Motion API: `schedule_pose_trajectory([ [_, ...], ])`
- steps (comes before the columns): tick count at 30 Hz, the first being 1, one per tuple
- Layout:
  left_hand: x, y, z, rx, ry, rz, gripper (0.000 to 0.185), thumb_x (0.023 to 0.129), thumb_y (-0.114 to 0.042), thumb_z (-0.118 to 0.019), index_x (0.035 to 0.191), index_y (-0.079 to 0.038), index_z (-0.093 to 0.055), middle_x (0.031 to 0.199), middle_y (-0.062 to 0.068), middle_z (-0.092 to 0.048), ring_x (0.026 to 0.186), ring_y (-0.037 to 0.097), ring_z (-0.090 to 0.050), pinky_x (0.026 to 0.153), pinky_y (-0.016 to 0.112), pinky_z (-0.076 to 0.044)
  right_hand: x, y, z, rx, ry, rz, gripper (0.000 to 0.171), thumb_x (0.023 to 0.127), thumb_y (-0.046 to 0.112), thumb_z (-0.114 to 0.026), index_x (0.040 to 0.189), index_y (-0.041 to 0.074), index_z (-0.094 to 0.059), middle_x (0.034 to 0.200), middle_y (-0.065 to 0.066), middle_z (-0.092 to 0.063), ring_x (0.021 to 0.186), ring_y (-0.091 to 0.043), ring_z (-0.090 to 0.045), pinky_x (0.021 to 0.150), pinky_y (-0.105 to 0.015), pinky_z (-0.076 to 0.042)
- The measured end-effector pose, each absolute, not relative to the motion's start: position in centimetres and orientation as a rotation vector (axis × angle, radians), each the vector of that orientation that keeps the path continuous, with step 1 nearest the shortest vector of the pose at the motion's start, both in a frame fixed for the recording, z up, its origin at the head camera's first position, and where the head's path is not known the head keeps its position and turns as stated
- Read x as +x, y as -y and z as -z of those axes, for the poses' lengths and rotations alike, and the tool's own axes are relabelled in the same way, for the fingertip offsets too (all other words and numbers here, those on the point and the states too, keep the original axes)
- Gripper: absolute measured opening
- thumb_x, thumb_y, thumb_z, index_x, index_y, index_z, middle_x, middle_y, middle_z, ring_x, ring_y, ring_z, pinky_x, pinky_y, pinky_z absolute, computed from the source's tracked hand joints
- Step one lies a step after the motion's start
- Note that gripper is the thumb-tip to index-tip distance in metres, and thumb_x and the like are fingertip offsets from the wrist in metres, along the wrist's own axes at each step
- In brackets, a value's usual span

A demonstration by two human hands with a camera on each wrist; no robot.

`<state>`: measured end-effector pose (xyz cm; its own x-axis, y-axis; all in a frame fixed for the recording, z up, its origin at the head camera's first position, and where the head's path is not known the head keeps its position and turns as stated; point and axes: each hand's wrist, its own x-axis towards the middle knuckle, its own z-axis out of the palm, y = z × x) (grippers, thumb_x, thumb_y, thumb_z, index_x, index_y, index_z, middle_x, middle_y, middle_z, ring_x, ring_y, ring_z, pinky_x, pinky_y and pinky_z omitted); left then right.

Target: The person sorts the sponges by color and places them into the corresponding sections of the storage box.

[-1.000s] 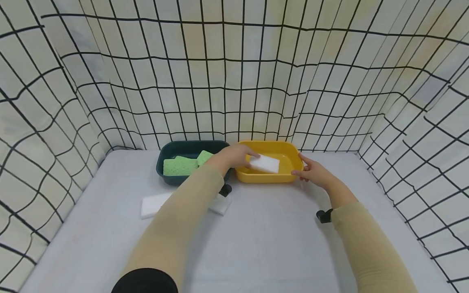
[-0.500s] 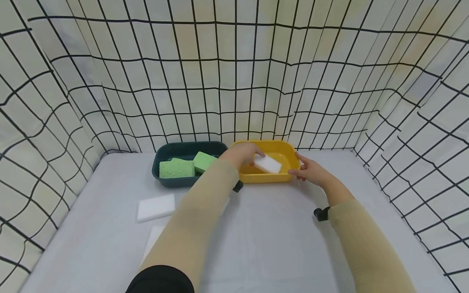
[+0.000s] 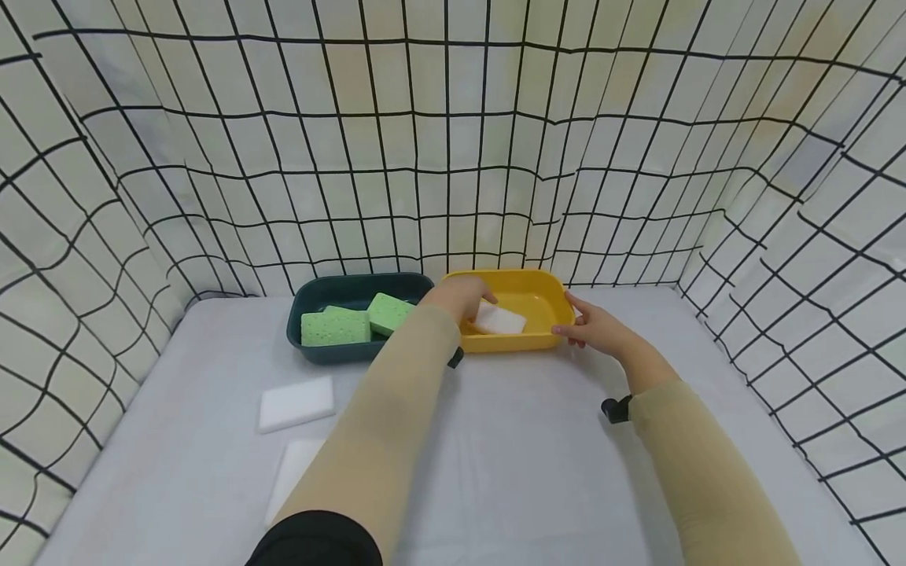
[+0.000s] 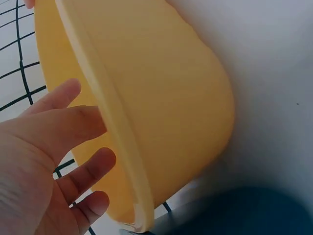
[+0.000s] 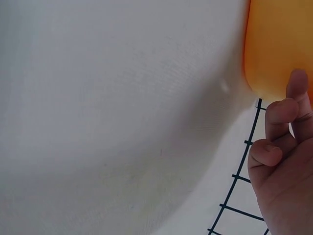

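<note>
In the head view, a yellow plastic tray (image 3: 545,283) stands at the back of the table, a white sponge (image 3: 499,320) lying inside near its left end. My left hand (image 3: 456,299) reaches over the tray's left rim, beside the sponge. The left wrist view shows the left hand's fingers (image 4: 100,161) spread apart and the thumb tip hidden behind the rim; no sponge shows there. My right hand (image 3: 602,330) grips the tray's right end. In the right wrist view, one finger (image 5: 297,85) lies along the tray wall, others curled beside it.
A dark green tray (image 3: 297,330) with green sponges (image 3: 336,328) stands immediately left of the yellow one. Two white sponges (image 3: 296,404) lie on the white-covered table (image 3: 524,472), one partly behind the left sleeve. Black wire mesh (image 3: 425,169) encloses the back and sides.
My left hand and the white sponge have shifted left inside the yellow tray, and the sponge lies flatter. The right hand keeps its grip on the tray's end. The head view has turned slightly.
</note>
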<state>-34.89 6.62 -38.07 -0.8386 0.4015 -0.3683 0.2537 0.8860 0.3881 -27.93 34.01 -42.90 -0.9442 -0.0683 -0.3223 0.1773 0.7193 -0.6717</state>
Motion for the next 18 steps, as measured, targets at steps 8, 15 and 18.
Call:
schedule_pose_trajectory([
  [8, -35.3, -5.7, 38.2, 0.520, -2.582, -0.457, 0.056, 0.092, -0.002, -0.067, 0.135, -0.037, -0.062, 0.150, -0.004, -0.047, 0.132, 0.019, -0.042, 0.113, 0.043, -0.034, -27.9, -33.7, 42.8, 0.071, -2.594, 1.059, 0.094, 0.092, 0.049, -0.067, 0.161, 0.028, -0.007, 0.086, -0.013, -0.063, 0.081, -0.028, -0.056, 0.095, -0.049, -0.037],
  [15, -35.2, -5.0, 37.5, 0.726, -2.609, -0.419, 0.052, 0.094, -0.014, -0.069, 0.141, -0.032, -0.057, 0.152, -0.001, -0.045, 0.138, 0.023, -0.039, 0.115, 0.046, -0.032, -27.8, -33.7, 42.7, 0.086, -2.608, 1.037, 0.093, 0.092, 0.049, -0.067, 0.161, 0.028, -0.008, 0.085, -0.012, -0.063, 0.081, -0.027, -0.056, 0.095, -0.050, -0.037],
  [18, -34.9, -4.6, 36.9, 0.794, -2.610, -0.426, 0.053, 0.094, -0.016, -0.070, 0.143, -0.030, -0.055, 0.153, 0.001, -0.043, 0.139, 0.024, -0.038, 0.115, 0.047, -0.030, -27.7, -33.8, 42.6, 0.068, -2.612, 1.033, 0.093, 0.093, 0.050, -0.066, 0.161, 0.027, -0.006, 0.084, -0.013, -0.063, 0.081, -0.027, -0.056, 0.095, -0.051, -0.036],
])
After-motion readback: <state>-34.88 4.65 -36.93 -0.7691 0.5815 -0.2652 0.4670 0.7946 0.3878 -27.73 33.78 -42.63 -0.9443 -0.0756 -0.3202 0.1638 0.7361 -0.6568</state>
